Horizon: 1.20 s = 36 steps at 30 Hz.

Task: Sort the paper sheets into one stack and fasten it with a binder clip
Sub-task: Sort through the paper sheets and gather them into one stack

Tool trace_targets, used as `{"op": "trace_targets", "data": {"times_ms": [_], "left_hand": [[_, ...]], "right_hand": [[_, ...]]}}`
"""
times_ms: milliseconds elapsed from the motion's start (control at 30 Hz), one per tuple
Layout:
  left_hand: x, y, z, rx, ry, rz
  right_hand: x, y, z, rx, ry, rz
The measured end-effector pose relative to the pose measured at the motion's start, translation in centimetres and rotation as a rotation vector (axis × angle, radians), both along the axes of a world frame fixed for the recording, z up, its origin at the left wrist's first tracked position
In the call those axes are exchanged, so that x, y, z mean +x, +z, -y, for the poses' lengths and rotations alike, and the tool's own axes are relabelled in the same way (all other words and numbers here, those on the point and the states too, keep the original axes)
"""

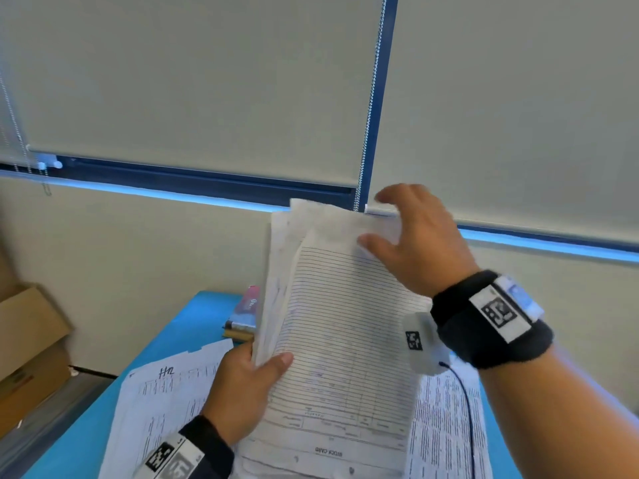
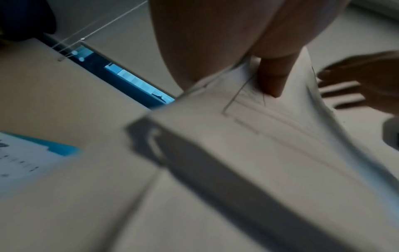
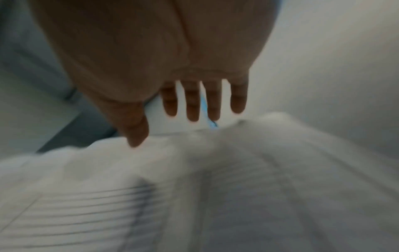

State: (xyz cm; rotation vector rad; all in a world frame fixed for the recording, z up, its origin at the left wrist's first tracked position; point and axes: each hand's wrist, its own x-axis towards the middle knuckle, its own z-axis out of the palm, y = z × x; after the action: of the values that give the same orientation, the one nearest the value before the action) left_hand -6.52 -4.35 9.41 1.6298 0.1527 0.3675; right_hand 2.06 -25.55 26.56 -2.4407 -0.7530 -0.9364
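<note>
The stack of lined forms [image 1: 339,326] is held upright above the blue table [image 1: 186,326], pinched at its lower edge by the left hand [image 1: 242,392], apparently so that the spread, unclenched right hand [image 1: 418,236] can square its top.

My left hand [image 1: 242,388] pinches the sheaf [image 1: 332,333] upright at its lower left edge, so it walls off the middle of the surface [image 1: 179,333]; my right hand [image 1: 422,236] hangs spread at its top right corner, thumb touching, with open air to the right; loose sheets [image 1: 166,392] cover the surface on both sides of the sheaf; a book pile [image 1: 243,316] blocks the far edge just behind the sheaf; boxes [image 1: 31,340] stand off the left side.
</note>
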Motion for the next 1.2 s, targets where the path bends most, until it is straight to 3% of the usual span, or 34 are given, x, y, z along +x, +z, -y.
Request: {"op": "trace_targets", "data": {"times_ms": [100, 167, 233, 333, 533, 667, 767, 867, 1000, 1067, 1133, 1200], "left_hand": [[-0.4, -0.4, -1.3, -0.090, 0.057, 0.002], [-0.6, -0.7, -2.0, -0.138, 0.091, -0.013], [-0.9, -1.1, -2.5, -0.186, 0.097, -0.050], [-1.2, -1.8, -2.5, -0.176, 0.091, -0.076], [-0.8, -2.0, -2.2, -0.215, 0.081, -0.021], [-0.3, -3.6, -2.8, -0.294, 0.118, -0.021], [0.0, -5.1, -2.9, -0.332, 0.130, -0.063], [0.4, -5.3, -2.9, -0.331, 0.180, -0.076], [0.7, -5.9, -4.4, -0.218, 0.343, -0.104], [0.7, -6.0, -4.8, -0.263, 0.400, -0.116], [1.0, -6.0, -4.9, -0.424, 0.334, -0.090], [1.1, -5.2, -4.6, -0.686, 0.150, -0.101]], "right_hand": [[0.4, -4.7, 1.7, 0.574, -0.039, -0.083], [0.4, -8.5, 1.7, 0.894, 0.044, -0.332], [0.3, -12.2, 1.1, 1.043, 0.208, -0.639], [-0.6, -16.3, -0.9, 0.997, 0.346, -0.845], [-1.0, -17.4, -2.9, 0.931, 0.398, -0.638], [-1.0, -17.6, -2.6, 0.985, 0.512, -0.697], [-1.3, -18.8, -2.8, 0.878, 0.472, -0.794], [-1.2, -19.2, -3.0, 0.841, 0.371, -0.752], [-0.1, -18.1, -3.3, 1.150, 0.303, -0.753], [0.2, -17.4, -3.5, 1.386, 0.381, -0.799], [0.0, -17.0, -3.9, 1.582, 0.516, -0.870], [-0.3, -17.0, -4.2, 1.669, 0.597, -0.950]]}}
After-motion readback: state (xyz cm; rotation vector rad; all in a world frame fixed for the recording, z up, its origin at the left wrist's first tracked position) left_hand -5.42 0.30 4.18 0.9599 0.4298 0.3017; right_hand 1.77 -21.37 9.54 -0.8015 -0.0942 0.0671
